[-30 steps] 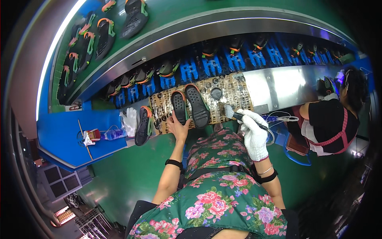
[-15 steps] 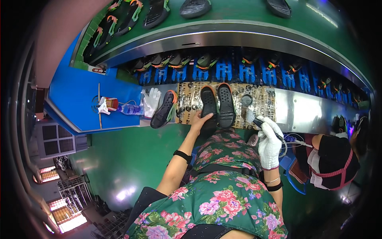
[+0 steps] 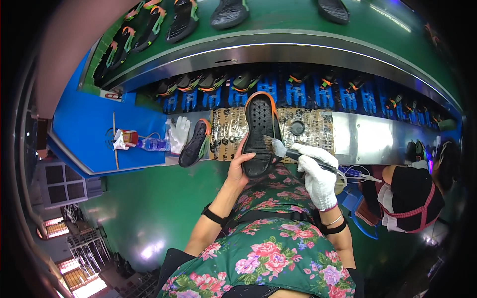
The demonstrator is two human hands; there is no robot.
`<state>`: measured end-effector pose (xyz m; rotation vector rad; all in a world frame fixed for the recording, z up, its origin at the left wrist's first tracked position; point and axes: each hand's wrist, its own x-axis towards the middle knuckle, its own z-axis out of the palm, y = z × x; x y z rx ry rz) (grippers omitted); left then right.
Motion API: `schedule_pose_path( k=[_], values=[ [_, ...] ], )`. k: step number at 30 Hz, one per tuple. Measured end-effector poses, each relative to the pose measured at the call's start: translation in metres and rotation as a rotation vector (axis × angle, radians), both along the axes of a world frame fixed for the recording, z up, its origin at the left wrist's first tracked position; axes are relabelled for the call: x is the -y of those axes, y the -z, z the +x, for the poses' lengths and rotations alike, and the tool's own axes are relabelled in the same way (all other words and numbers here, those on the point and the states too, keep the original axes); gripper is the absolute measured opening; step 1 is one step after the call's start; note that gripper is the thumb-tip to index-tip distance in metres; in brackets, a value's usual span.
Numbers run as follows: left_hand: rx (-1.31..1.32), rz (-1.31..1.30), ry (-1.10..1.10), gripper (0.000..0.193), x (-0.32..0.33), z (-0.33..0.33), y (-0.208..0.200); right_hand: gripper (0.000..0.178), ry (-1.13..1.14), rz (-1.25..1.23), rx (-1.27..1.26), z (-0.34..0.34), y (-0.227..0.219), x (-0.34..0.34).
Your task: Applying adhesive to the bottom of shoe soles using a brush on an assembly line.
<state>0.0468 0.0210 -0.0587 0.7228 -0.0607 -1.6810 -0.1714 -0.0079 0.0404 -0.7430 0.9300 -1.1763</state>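
Black-printed brown paper (image 3: 227, 134) lay under the shoe (image 3: 259, 126) the left grip (image 3: 238, 169) held. The right grip (image 3: 319, 180) held a brush (image 3: 293, 154), now moved over the shoe.

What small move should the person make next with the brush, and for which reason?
Probably the gloved right hand should draw the brush lightly across the black sole: the bristles are at the sole's right side, though contact is hard to confirm, and the bare left hand grips the sole near its lower end, which should steady it.
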Motion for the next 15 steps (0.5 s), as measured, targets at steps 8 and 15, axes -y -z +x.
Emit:
schedule_pose_path(
  k=[8,15],
  values=[
    [-0.367,-0.140,0.266,0.072,0.014,-0.037,-0.042,0.024,0.065,-0.749,-0.747,-0.015,-0.034,0.016],
    [-0.154,-0.124,0.296,0.068,0.018,-0.090,-0.064,0.039,0.095,-1.109,-1.221,-0.036,-0.031,0.041]
  ],
)
